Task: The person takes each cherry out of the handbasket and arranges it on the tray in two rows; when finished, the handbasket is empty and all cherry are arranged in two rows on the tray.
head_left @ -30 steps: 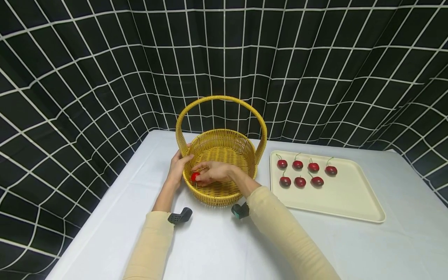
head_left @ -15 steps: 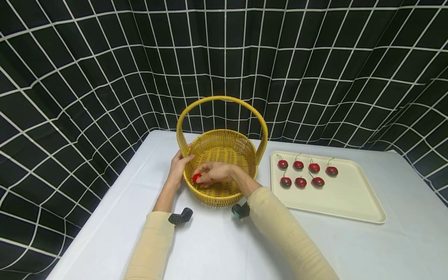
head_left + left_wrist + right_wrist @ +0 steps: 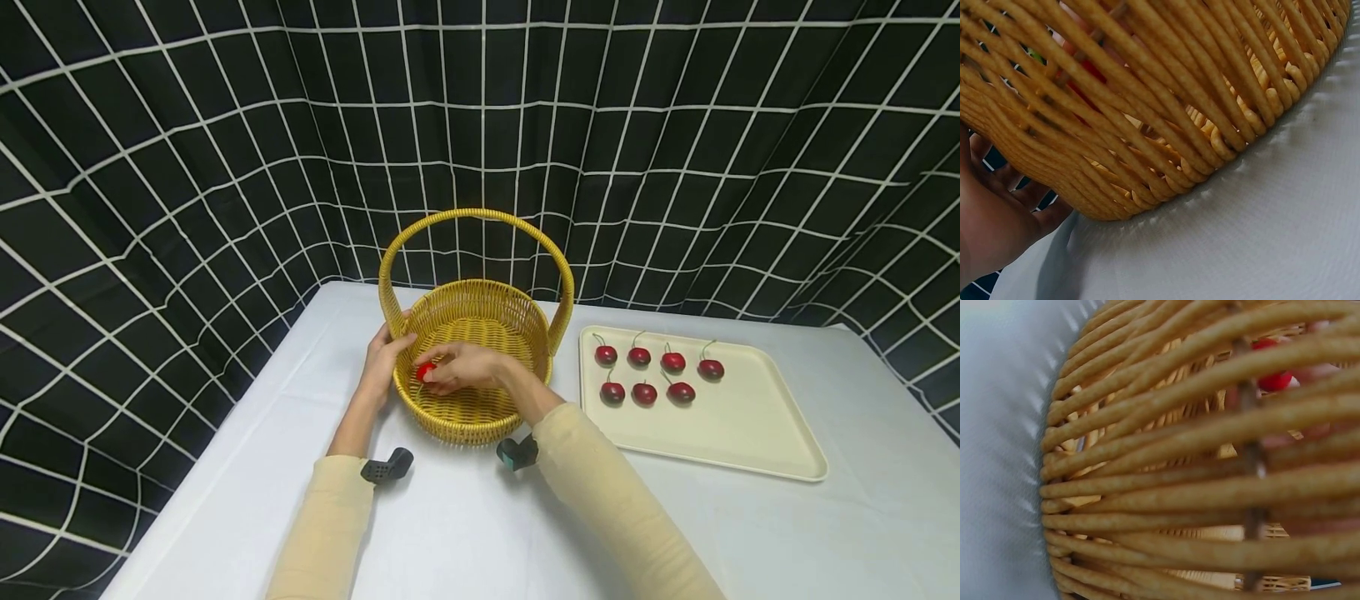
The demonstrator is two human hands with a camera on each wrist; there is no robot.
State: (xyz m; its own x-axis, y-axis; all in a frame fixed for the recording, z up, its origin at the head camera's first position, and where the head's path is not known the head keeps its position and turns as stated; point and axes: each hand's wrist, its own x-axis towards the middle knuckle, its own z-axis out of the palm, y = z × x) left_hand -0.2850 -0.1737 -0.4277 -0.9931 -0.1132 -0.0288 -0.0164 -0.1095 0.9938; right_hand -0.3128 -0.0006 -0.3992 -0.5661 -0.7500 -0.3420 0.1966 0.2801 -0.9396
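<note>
Inside the yellow wicker basket (image 3: 465, 432), my right hand (image 3: 467, 367) pinches a bright red cherry (image 3: 425, 372) between thumb and fingers, near the left wall. Its stem points down toward the basket floor. My left hand (image 3: 380, 360) holds the basket's left side, thumb over the rim and the other fingers outside. In the left wrist view the left hand (image 3: 997, 215) lies against the outer wall. Through the weave in the right wrist view, the cherry (image 3: 1274, 380) and parts of the fingers show; the rest is hidden by the strands.
A cream tray (image 3: 735, 425) lies right of the basket, with several dark red cherries (image 3: 643, 393) in two rows on its left part. The basket's tall handle (image 3: 477, 213) arches above. A white cloth (image 3: 465, 533) covers the table; black grid-patterned curtains (image 3: 637, 133) stand behind.
The right hand's fingers have shifted the cherry slightly right and up within the basket, and its stem now slants down to the left. The left hand keeps its hold on the basket.
</note>
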